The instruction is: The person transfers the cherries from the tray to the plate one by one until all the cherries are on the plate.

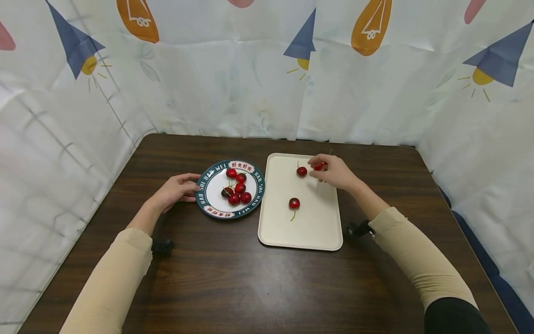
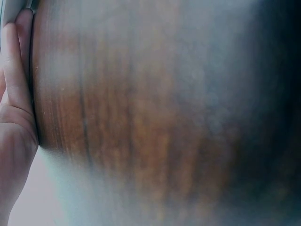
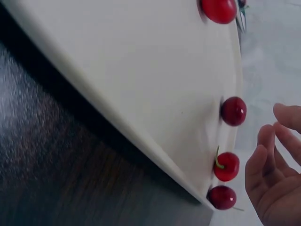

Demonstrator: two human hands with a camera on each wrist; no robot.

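My left hand (image 1: 179, 189) grips the near-left rim of a round plate (image 1: 201, 197) with a white middle and a blue lettered border. Several dark red cherries (image 1: 234, 199), some with stems, lie on the plate. Over the far right part of a cream rectangular tray (image 1: 273, 232), my right hand (image 1: 335, 172) reaches with thumb and fingers apart. Partly hidden by those fingers are red cherries (image 1: 319, 166). Left of the fingertips sits another cherry (image 1: 301, 171), and one cherry (image 1: 294, 203) lies mid-tray with its stem toward me. The right wrist view shows the right hand (image 3: 275, 174) holding nothing, beside cherries (image 3: 226, 166).
Both plate and tray stand on a dark brown wooden table (image 1: 233, 287), the plate left of the tray and close beside it. A patterned white curtain (image 1: 233, 83) hangs behind the table's far edge and along both sides.
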